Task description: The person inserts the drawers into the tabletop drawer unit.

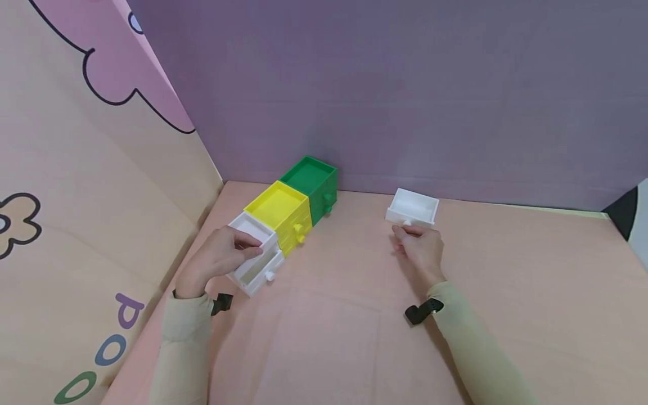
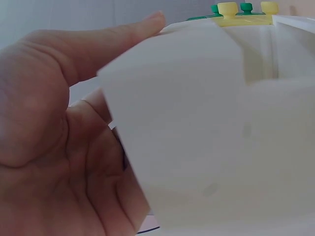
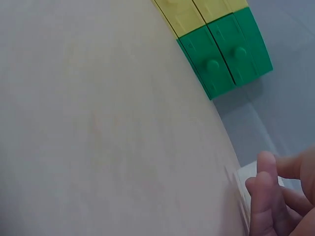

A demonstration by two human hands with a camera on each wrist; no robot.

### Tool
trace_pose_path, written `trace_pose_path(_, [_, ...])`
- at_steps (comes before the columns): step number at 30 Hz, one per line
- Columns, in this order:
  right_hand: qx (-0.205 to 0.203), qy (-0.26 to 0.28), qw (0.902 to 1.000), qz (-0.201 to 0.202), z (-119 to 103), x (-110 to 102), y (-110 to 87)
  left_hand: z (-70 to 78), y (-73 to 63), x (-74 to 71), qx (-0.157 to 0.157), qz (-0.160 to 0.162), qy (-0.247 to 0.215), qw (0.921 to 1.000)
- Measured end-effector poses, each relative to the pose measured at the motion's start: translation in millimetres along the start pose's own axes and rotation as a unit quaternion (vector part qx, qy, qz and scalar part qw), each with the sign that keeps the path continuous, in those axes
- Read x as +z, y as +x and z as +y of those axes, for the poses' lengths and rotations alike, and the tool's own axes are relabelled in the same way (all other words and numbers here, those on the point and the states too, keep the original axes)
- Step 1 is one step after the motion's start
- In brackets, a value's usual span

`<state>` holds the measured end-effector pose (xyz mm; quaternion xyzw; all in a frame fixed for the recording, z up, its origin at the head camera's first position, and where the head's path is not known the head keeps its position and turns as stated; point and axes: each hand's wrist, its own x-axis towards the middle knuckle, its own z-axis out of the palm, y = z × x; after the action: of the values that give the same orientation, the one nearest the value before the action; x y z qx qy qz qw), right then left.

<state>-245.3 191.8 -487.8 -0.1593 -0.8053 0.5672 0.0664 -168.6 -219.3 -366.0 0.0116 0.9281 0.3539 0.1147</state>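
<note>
A small white drawer cabinet (image 1: 253, 226) stands at the near end of a row on the left. My left hand (image 1: 221, 256) grips it from the side, the thumb on its top edge in the left wrist view. Below the cabinet's top tray, a white lower drawer with a round knob (image 1: 270, 276) shows its open inside. At the right, a loose white drawer (image 1: 415, 206) is near the back wall. My right hand (image 1: 421, 247) pinches at its front knob, fingertips together; the fingers partly hide the contact in the right wrist view.
A yellow drawer cabinet (image 1: 278, 205) adjoins the white one, and a green drawer cabinet (image 1: 310, 175) stands behind it by the wall. Pink cloth (image 1: 334, 337) covers the table. A grey-purple wall (image 1: 405, 101) rises at the back, a printed panel (image 1: 101, 185) at the left.
</note>
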Motion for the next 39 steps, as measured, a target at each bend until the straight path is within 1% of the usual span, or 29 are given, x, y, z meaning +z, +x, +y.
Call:
trace_pose_path(4, [0.017, 0.005, 0.9998, -0.003, 2, -4, 2.3, -1.4, -0.5, 0.2, -0.001, 0.002, -0.002, 1.0000])
trace_pose_path(9, [0.036, 0.034, 0.9986, -0.022, 7, -9, 8.5, -0.9, -0.5, 1.0, -0.003, 0.001, 0.000, 1.0000])
trace_pose_path(14, [0.052, 0.048, 0.9969, -0.035, 9, -10, 9.7, -1.3, -0.9, 0.6, 0.004, -0.001, 0.006, 1.0000])
trace_pose_path(16, [0.047, 0.043, 0.9975, -0.030, 6, -6, 10.5, -0.9, -2.2, -1.4, 0.003, 0.000, 0.009, 1.0000])
trace_pose_path(19, [0.035, 0.022, 0.9991, -0.008, 3, 1, 11.9, -0.9, -1.8, -2.0, 0.002, 0.004, 0.016, 0.9999])
trace_pose_path(22, [0.023, -0.003, 0.9996, 0.013, 1, 3, 13.5, -0.8, -0.8, -0.9, 0.005, 0.006, 0.015, 0.9999])
trace_pose_path(27, [0.016, -0.024, 0.9994, 0.018, 3, 2, 13.6, -1.2, -1.4, 0.0, 0.002, 0.003, 0.010, 0.9999])
trace_pose_path(30, [0.017, -0.026, 0.9992, 0.024, 2, 3, 12.0, -0.5, -1.6, 0.0, -0.004, 0.003, 0.011, 0.9999])
trace_pose_path(32, [0.017, -0.024, 0.9992, 0.028, 2, 2, 11.3, 0.5, -2.2, -0.1, -0.003, 0.002, 0.014, 0.9999])
trace_pose_path(34, [0.018, -0.015, 0.9993, 0.027, 3, 2, 11.3, 1.4, -2.6, -0.1, -0.006, 0.002, 0.014, 0.9999])
trace_pose_path(37, [0.027, 0.019, 0.9993, 0.019, 4, 0, 12.2, 2.3, -3.3, -0.5, -0.004, 0.001, 0.013, 0.9999])
trace_pose_path(39, [0.036, 0.050, 0.9981, 0.006, 4, -3, 12.6, 2.1, -3.1, -0.6, -0.006, 0.001, 0.009, 0.9999])
